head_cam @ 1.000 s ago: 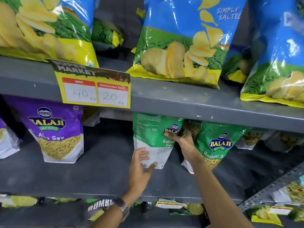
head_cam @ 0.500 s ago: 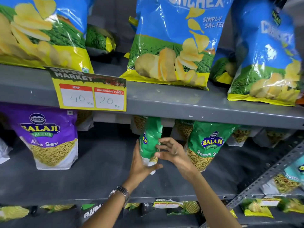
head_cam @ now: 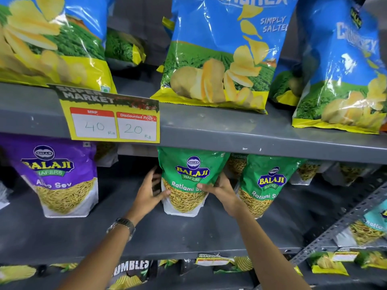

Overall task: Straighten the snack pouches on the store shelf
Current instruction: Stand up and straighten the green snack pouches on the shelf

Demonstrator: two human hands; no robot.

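A green Ratlami Sev pouch (head_cam: 188, 174) stands upright on the grey middle shelf (head_cam: 188, 233), front label facing me. My left hand (head_cam: 149, 191) grips its left edge, thumb across the front. My right hand (head_cam: 222, 189) holds its right edge, thumb on the label. A second green Ratlami Sev pouch (head_cam: 266, 185) stands just to the right, leaning a little. A purple Aloo Sev pouch (head_cam: 60, 178) stands to the left, apart from my hands.
Big blue chip bags (head_cam: 219, 53) line the upper shelf (head_cam: 251, 135), which carries a yellow price tag (head_cam: 113, 120). More pouches (head_cam: 310, 170) sit behind at the right. A slotted metal upright (head_cam: 345, 218) crosses the lower right. Packets (head_cam: 129, 271) lie on the shelf below.
The green pouch showed its back, then its edge, and now faces front and stands on the shelf. Both hands have shifted to its two sides.
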